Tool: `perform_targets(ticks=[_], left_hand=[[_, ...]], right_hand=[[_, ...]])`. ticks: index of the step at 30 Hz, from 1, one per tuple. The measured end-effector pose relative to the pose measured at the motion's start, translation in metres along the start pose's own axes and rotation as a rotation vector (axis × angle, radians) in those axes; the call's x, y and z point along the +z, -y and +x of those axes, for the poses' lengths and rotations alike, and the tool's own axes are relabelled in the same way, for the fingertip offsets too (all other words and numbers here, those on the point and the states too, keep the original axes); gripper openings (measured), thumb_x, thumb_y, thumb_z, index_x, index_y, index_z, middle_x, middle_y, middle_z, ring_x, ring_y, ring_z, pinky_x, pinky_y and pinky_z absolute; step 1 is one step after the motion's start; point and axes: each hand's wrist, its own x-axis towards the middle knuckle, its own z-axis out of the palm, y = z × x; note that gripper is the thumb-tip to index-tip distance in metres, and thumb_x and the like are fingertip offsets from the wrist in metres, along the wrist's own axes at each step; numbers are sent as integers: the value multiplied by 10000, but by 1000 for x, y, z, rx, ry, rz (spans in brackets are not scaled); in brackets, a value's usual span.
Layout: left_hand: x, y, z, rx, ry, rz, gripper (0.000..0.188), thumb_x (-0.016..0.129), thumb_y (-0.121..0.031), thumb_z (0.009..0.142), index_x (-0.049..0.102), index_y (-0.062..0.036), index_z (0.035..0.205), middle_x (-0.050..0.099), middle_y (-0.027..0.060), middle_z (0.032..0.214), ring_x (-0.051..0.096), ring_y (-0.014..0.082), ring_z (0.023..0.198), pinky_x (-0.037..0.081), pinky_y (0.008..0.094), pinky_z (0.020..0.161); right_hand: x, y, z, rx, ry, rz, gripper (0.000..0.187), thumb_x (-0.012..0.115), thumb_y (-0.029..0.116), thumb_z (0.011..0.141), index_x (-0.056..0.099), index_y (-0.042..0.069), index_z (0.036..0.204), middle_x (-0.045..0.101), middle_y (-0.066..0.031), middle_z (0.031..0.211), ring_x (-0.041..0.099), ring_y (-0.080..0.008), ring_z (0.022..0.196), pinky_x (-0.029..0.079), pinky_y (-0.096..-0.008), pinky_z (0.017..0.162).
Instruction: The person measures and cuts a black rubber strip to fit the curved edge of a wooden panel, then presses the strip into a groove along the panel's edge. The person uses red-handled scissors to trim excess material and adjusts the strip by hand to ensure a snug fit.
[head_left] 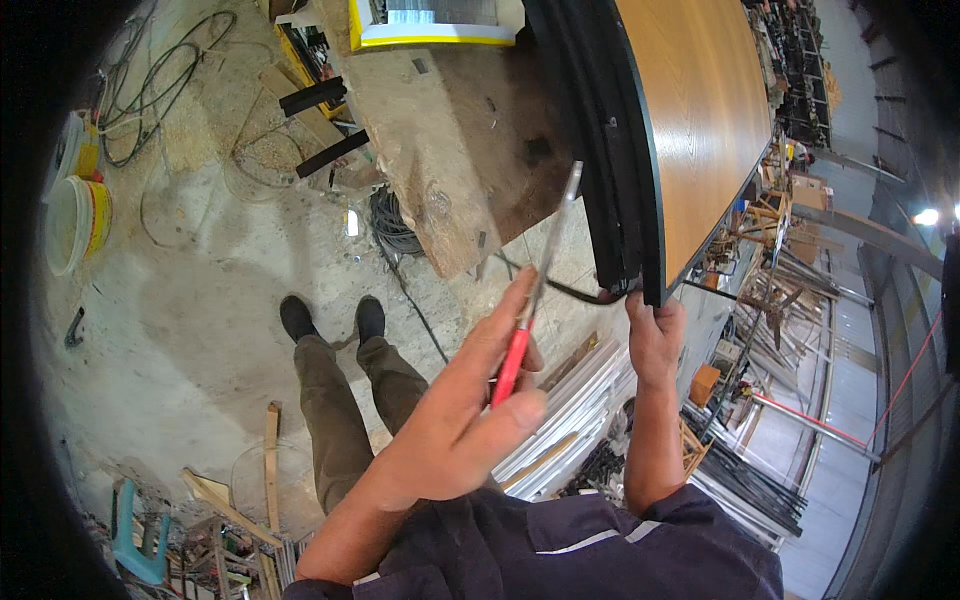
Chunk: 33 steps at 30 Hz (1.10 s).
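Fingers of the left hand (460,420) pinch a red-handled tool with a long silver blade (535,290), pointing to one o'clock. At two o'clock, the right hand (655,335) grips the black-edged wooden panel (700,120) at its corner.

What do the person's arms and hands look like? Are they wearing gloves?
No gloves: the left hand and the right hand are both bare, and so are the forearms. The dark purplish-navy shirt has short sleeves, each with a thin pale stripe across it. No watch or rings show.
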Motion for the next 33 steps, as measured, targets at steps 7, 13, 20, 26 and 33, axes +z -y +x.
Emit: perform_targets(ticks=[7,13,20,26,33], left_hand=[[19,1,23,66,19,60,809,556,-210,1001,119,-50,1663,495,69,1149,510,110,863,491,266,772],[29,15,33,145,-4,58,786,547,-238,1006,157,-5,1647,523,62,1101,486,102,893,418,230,837],[38,19,32,167,-81,41,787,546,-252,1002,169,-1,1645,537,67,1095,494,111,909,416,231,849],[30,21,39,239,-113,156,793,601,-242,977,229,33,1622,542,90,1080,509,139,914,422,246,864],[37,20,44,289,-182,280,781,621,-236,970,267,73,1593,529,112,1025,514,185,906,431,280,868]], right_hand=[[-1,17,5,-68,-18,-100,42,713,14,894,731,-18,874,698,-41,749,639,-100,672,513,-276,624],[0,18,11,-85,-66,-107,84,740,-18,839,705,-4,763,666,-23,674,617,-89,611,487,-267,561],[4,21,13,-84,-85,-66,94,728,-38,827,691,-13,744,665,-23,671,618,-92,605,494,-273,548],[4,19,14,-57,-65,27,95,724,-44,827,686,-10,747,667,-25,693,612,-90,608,486,-270,549],[6,19,14,-51,-80,101,99,688,-51,836,663,-6,750,639,-27,683,591,-99,597,468,-266,542]])
